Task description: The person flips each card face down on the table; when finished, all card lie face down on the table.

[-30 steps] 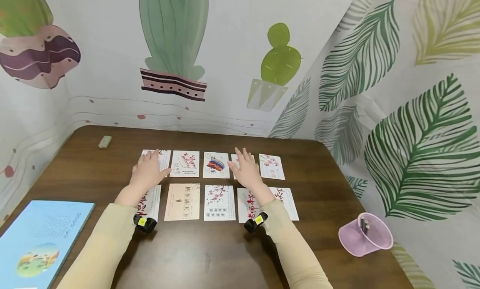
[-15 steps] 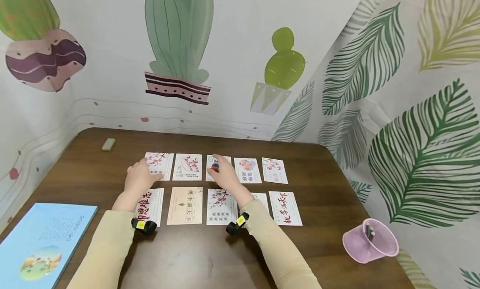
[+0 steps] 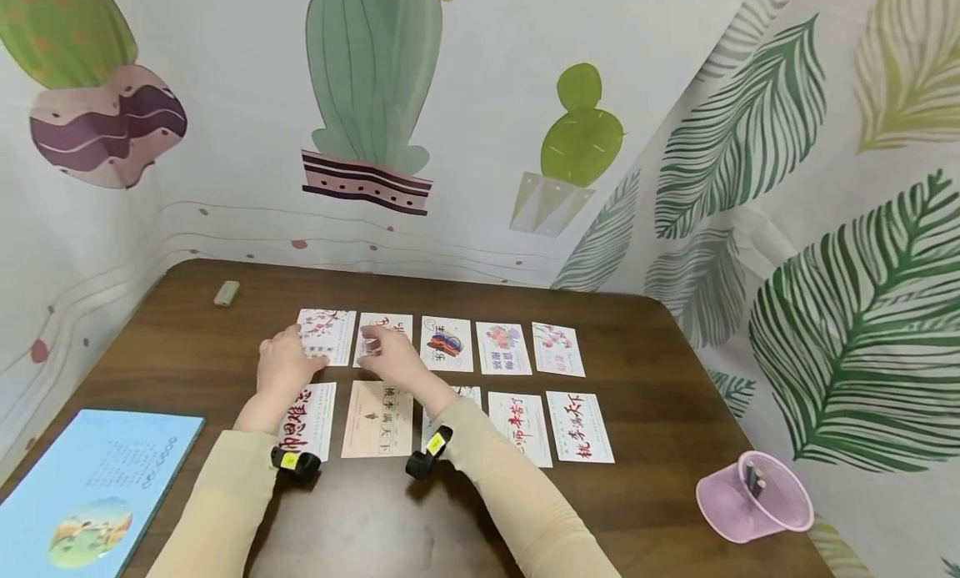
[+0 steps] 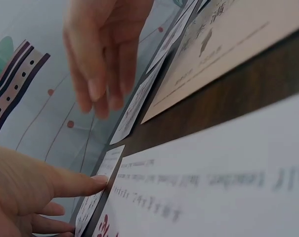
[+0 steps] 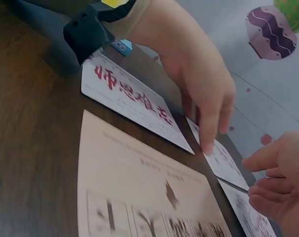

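Several square printed cards lie in two rows on the brown table. My left hand [image 3: 287, 365] rests at the back-row left card [image 3: 330, 332], which has pink blossoms; its thumb touches the face and its fingers are at the far side. Over the second back-row card [image 3: 378, 319], with red lettering, hovers my right hand [image 3: 393, 357], fingers loosely bent and nothing held, as the left wrist view also shows. Below them are a white card with red characters [image 3: 318, 415], partly behind the left wrist, and a beige card [image 3: 377, 424]. A blossom card [image 3: 471, 392] is mostly hidden by the right forearm.
A light blue book [image 3: 112, 453] lies at the left edge of the table. Toward the back left is a small pale block [image 3: 227, 293]. A pink mesh pen cup [image 3: 723, 503] holding a few short sticks stands at the right. A patterned cloth hangs behind the table.
My right hand has moved left along the back row, from the fourth card past the third to the second. The left hand has shifted to the left card's lower left edge, uncovering its blossoms.
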A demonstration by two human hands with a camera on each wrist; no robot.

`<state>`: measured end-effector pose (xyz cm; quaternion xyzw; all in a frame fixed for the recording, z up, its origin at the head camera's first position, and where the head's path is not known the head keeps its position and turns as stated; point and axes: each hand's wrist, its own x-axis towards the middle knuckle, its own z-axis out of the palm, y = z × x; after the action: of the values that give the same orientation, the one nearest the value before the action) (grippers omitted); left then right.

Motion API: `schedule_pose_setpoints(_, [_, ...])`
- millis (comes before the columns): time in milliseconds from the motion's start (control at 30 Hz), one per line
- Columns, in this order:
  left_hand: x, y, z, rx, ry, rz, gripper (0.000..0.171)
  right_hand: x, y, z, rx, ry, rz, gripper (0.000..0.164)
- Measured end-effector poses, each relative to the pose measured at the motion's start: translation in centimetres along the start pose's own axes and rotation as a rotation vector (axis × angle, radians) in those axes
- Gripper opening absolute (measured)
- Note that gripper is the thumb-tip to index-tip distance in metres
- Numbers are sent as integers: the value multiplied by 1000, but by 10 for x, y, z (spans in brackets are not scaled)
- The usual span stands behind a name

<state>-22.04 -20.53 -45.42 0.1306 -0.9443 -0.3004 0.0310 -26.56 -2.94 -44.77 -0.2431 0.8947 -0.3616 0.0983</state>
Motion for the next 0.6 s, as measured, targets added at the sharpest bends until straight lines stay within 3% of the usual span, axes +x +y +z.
schedule_pose_setpoints(433, [2, -3, 2, -63, 56, 35, 79, 6, -16, 14, -109, -97, -41, 43])
schedule_pose_setpoints(600, [4, -6, -4, -191, 26, -33, 77, 6, -17, 16, -121, -120, -37, 42])
